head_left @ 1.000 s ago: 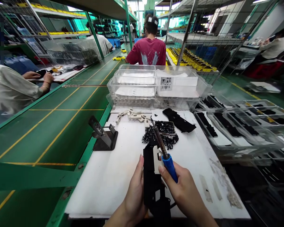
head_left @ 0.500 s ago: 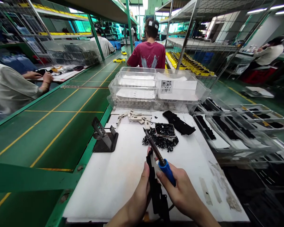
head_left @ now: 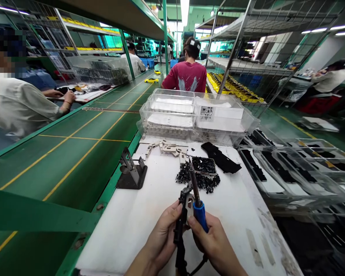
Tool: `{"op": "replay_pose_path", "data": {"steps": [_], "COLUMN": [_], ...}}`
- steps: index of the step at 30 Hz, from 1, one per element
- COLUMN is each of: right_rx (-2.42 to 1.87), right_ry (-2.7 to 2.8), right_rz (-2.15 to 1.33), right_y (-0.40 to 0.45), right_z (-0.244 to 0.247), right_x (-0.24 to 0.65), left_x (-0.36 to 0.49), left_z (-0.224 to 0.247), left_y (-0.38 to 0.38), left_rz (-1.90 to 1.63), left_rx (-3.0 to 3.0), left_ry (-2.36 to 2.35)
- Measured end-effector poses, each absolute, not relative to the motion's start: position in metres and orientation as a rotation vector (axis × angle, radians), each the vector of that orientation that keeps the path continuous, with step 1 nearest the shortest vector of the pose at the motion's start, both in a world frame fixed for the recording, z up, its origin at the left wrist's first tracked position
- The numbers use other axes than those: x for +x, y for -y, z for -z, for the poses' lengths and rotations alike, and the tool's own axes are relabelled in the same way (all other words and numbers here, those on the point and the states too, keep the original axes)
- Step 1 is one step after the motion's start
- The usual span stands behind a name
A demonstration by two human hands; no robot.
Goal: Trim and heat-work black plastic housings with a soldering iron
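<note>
Far left, a green conveyor belt (head_left: 66, 157) runs up the line, and a seated co-worker (head_left: 18, 107) in a pale shirt works on its far side. Moving right, a metal soldering iron stand (head_left: 131, 171) sits empty by the left edge of the white-topped table (head_left: 126, 245). Now to the action at the table's near edge, just right of centre: the left hand (head_left: 161, 241) has its grip closed around a black plastic part (head_left: 180, 232), held up on end off the table with a pale metal piece showing at its top. That part looks light and stiff but thin, so it could snap if levered; the lower body, well clear of the metal, looks like the place to hold it. Right beside it, the right hand (head_left: 215, 245) has its grip closed on the blue handle of a soldering iron (head_left: 200, 216), the metal shaft pointing up and away, its tip just past the top of the part, and a cord (head_left: 198, 267) trailing below. Further up the table lie pale metal brackets (head_left: 168, 148), a heap of black plastic scraps (head_left: 197, 182), and a small metal tray (head_left: 204, 165) of the same bits. Then comes a black strip (head_left: 220, 158), with a stack of clear plastic trays (head_left: 195, 115) behind. Far right, more clear trays (head_left: 293, 172) hold black parts just off the table's right edge.
</note>
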State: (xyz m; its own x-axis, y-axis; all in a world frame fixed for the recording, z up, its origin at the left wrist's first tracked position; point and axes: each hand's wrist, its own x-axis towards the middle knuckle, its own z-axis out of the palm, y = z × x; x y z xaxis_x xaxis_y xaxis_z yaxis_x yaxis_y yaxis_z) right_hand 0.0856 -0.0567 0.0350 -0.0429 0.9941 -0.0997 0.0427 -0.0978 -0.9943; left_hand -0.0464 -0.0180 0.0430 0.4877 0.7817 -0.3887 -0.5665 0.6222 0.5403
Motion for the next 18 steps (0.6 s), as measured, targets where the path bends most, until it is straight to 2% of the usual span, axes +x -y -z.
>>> {"op": "replay_pose_path", "data": {"steps": [5, 9, 18], "right_rx": [-1.542, -1.646, -1.469], "right_ry": [1.036, 1.053, 0.806], "right_rz": [-0.992, -0.823, -1.015], "right_y": [0.072, 0.077, 0.074], "right_z": [-0.016, -0.024, -0.043], "right_x": [0.089, 0.098, 0.078], "left_x": [-0.039, -0.037, -0.044], "left_z": [-0.038, -0.045, -0.06], "left_y": [0.022, 0.029, 0.042], "left_rz": [-0.911, -0.936, -0.909], "left_rx": [0.301, 0.45, 0.435], "left_ry": [-0.638, -0.8, -0.811]}}
